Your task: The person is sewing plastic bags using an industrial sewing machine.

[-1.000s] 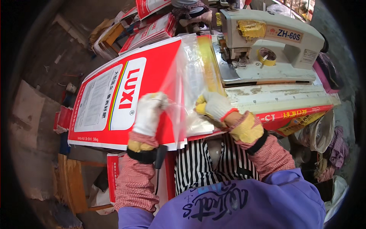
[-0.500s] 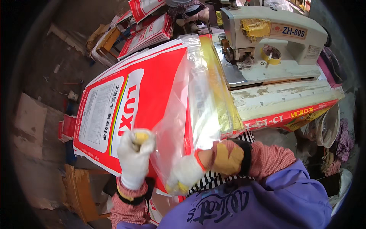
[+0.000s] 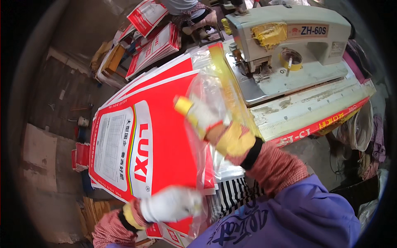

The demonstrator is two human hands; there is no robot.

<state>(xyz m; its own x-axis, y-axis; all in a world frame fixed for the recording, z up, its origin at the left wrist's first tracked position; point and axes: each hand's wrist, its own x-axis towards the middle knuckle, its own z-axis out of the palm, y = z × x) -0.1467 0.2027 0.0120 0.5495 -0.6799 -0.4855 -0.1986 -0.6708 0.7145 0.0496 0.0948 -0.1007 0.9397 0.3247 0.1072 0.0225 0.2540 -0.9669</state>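
Observation:
A red and white woven bag (image 3: pixel 171 153) lies on top of a stack, with a clear plastic liner (image 3: pixel 202 89) sticking out of its right-hand end. My left hand (image 3: pixel 171 204), in a white glove, is closed at the near corner of that end, on the liner; motion blurs its fingertips. Farther along the same edge rests my right hand (image 3: pixel 202 115), gloved, with yellow wrapping on its fingers. Those fingers are stretched toward the bag's red face, over the liner, and I see nothing gripped in them.
A sewing machine (image 3: pixel 289 45) stands at the right on a worn table (image 3: pixel 310 101), with a roll of yellow tape (image 3: pixel 290 59) on its bed. Another stack of bags (image 3: pixel 155 49) lies at the back, beside a person (image 3: pixel 186 10). A wooden piece (image 3: pixel 95 211) is at the lower left.
My right hand has moved up and away along the bag's edge, and its fingers have straightened. My left hand has come down toward me and right, to the near corner. The liner lies flatter.

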